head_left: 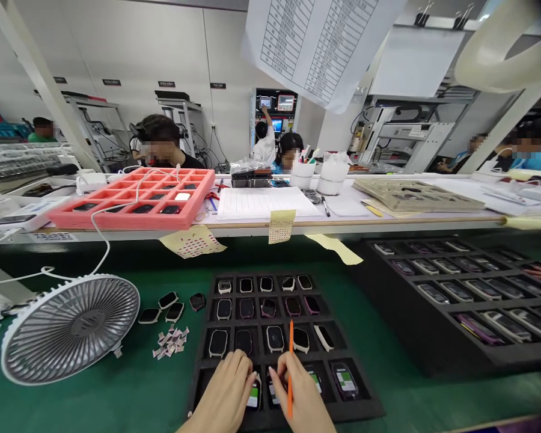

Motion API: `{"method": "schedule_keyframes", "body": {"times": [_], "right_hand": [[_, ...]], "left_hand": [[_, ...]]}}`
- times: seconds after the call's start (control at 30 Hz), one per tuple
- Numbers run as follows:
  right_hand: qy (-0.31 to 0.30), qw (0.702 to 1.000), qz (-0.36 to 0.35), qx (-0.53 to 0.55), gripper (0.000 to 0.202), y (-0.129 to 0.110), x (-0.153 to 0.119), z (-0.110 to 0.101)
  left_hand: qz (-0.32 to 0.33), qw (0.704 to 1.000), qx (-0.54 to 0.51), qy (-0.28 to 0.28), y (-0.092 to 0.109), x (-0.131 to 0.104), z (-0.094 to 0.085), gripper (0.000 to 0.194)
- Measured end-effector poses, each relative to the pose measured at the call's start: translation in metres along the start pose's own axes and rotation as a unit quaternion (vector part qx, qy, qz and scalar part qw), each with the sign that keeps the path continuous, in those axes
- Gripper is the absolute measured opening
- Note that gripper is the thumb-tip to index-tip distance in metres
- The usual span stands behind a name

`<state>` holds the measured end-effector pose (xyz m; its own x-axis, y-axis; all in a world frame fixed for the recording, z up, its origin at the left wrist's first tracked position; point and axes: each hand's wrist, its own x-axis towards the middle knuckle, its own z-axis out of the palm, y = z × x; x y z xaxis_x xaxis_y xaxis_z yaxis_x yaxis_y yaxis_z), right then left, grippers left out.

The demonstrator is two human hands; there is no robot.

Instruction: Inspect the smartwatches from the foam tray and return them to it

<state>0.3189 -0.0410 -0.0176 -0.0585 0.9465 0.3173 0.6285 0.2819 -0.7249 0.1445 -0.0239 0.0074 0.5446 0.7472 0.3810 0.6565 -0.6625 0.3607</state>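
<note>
A black foam tray [264, 361] in front of me holds smartwatches without straps in rows of compartments. My left hand [228, 385] is over the front row, its bent fingers closed at the edge of a smartwatch [253, 395] with a lit green-and-white screen. My right hand [300, 388] grips a slim orange stick [291, 343], which points up and away from me; its kind is unclear. That hand's thumb is close to another watch [273, 394], partly hidden beneath it. One more lit watch [344, 380] lies in the front right compartment.
A white fan [72, 328] stands left, near loose watches [175, 311] and a pile of small pinkish pieces [170, 341]. At right is a tall stack of black watch trays [410, 300]. A shelf above bears a pink foam tray [130, 219] and papers [261, 203]. People sit beyond.
</note>
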Motion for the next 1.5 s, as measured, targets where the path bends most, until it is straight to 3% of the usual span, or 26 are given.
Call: {"method": "schedule_keyframes", "body": {"times": [0.13, 0.27, 0.4, 0.5, 0.6, 0.67, 0.73, 0.83, 1.0, 1.1, 1.27, 1.5], "right_hand": [[-0.019, 0.994, 0.052, 0.093, 0.020, 0.008, -0.001, 0.000], [-0.080, 0.993, 0.046, 0.075, 0.030, 0.010, 0.002, -0.003], [-0.138, 0.985, 0.034, 0.094, 0.030, 0.011, 0.004, -0.002], [-0.139, 0.981, 0.037, 0.127, 0.033, 0.016, 0.004, -0.002], [-0.143, 0.960, 0.113, 0.215, 0.039, 0.016, 0.013, -0.013], [-0.149, 0.924, 0.193, 0.296, 0.041, 0.012, 0.029, -0.027], [-0.159, 0.899, 0.209, 0.351, 0.041, 0.007, 0.053, -0.044], [-0.158, 0.883, 0.176, 0.407, 0.042, 0.006, 0.099, -0.062], [-0.162, 0.874, 0.143, 0.435, 0.048, 0.028, 0.154, -0.055], [-0.163, 0.879, 0.132, 0.429, 0.051, 0.045, 0.164, -0.041], [-0.138, 0.885, 0.127, 0.426, 0.050, 0.068, 0.162, -0.027], [-0.133, 0.883, 0.139, 0.429, 0.044, 0.075, 0.160, -0.022]], "left_hand": [[-0.079, 0.988, -0.090, -0.093, -0.002, -0.007, -0.006, 0.029], [-0.150, 0.966, -0.159, -0.139, -0.010, -0.008, -0.009, 0.028], [-0.166, 0.950, -0.204, -0.170, -0.016, -0.004, -0.007, 0.024], [-0.175, 0.941, -0.230, -0.179, -0.017, 0.001, -0.006, 0.022], [-0.200, 0.928, -0.250, -0.192, -0.016, 0.005, -0.008, 0.021], [-0.215, 0.920, -0.260, -0.197, -0.018, 0.011, -0.012, 0.020], [-0.224, 0.919, -0.271, -0.181, -0.023, 0.022, -0.015, 0.022], [-0.229, 0.913, -0.309, -0.134, -0.036, 0.051, -0.015, 0.030], [-0.288, 0.845, -0.450, -0.025, -0.056, 0.108, 0.008, 0.049], [-0.312, 0.806, -0.502, 0.020, -0.064, 0.125, 0.024, 0.049], [-0.321, 0.770, -0.552, 0.013, -0.072, 0.127, 0.036, 0.048], [-0.294, 0.776, -0.558, 0.013, -0.076, 0.126, 0.040, 0.051]]}}
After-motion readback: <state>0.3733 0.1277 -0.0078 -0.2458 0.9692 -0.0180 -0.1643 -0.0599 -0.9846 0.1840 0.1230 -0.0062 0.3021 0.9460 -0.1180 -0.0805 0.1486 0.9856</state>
